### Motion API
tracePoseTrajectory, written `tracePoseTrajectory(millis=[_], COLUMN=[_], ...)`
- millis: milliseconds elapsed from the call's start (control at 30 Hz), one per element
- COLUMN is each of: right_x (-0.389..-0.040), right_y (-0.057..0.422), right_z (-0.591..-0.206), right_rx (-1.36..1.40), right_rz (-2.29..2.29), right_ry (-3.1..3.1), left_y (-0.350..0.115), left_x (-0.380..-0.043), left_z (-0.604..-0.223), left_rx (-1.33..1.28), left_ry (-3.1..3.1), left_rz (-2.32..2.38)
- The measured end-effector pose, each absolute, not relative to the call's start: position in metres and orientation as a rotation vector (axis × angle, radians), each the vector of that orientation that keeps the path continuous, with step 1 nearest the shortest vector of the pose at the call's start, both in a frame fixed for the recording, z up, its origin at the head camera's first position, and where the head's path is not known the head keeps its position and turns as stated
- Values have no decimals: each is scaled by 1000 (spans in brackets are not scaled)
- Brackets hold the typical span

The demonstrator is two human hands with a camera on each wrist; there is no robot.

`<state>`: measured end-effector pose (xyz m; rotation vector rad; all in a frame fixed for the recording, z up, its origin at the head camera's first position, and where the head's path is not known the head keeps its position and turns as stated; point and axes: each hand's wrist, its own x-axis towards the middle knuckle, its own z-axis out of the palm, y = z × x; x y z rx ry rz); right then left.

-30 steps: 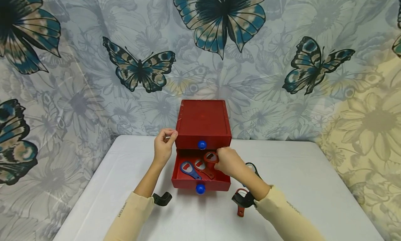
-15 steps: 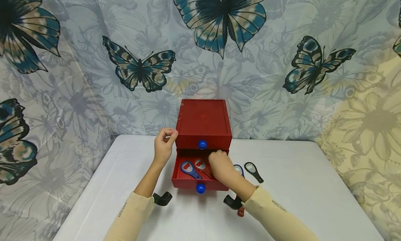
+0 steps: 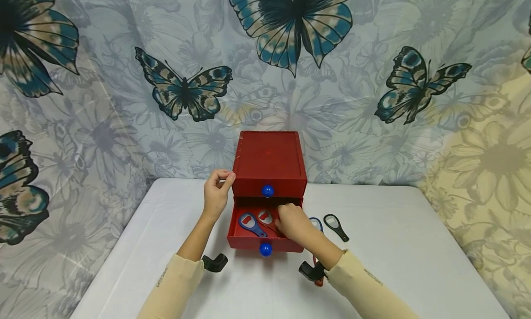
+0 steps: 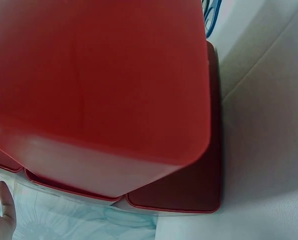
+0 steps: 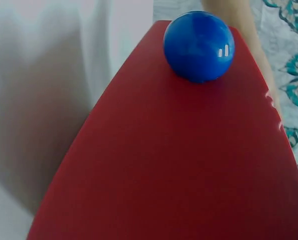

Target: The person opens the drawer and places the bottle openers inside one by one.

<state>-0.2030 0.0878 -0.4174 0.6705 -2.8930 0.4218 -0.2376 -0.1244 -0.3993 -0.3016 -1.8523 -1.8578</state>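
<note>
A small red drawer cabinet (image 3: pixel 269 155) with blue knobs stands on the table, its lower drawer (image 3: pixel 244 243) pulled out. Inside the drawer lie a blue bottle opener (image 3: pixel 248 221) and a red bottle opener (image 3: pixel 265 217), side by side. My left hand (image 3: pixel 216 197) rests its fingertips against the cabinet's left side near the front top edge. In the left wrist view, fingers (image 4: pixel 7 200) extend toward the red wall. My right hand (image 3: pixel 293 223) reaches into the drawer's right part with curled fingers; I cannot tell whether they hold an opener beneath. In the right wrist view, the drawer front and blue knob (image 5: pixel 199 47) fill the middle.
Right of the cabinet, a black bottle opener (image 3: pixel 336 227) and a partly hidden blue one (image 3: pixel 317 222) lie on the white table (image 3: pixel 386 254). Another red opener (image 3: pixel 319 282) is mostly covered by the right wrist camera (image 3: pixel 312 270). A butterfly-print cloth (image 3: pixel 348 125) hangs behind.
My right hand, earlier holding a red bottle opener over the drawer's right side, has moved left and lower into the drawer, and that opener is now out of sight. The left hand stays put.
</note>
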Motion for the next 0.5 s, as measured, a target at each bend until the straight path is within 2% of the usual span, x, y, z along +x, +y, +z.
tracePoseTrajectory(millis=[333, 500], right_x=[-204, -199], right_y=[89, 93], right_z=[-419, -420], right_rx=[634, 628], right_rz=[544, 804], right_ry=[-2896, -2864], left_y=[-124, -124], left_x=[-237, -237], left_z=[-398, -398], left_rx=[-302, -310], left_ry=[-1852, -1859], left_rz=[-1853, -1849])
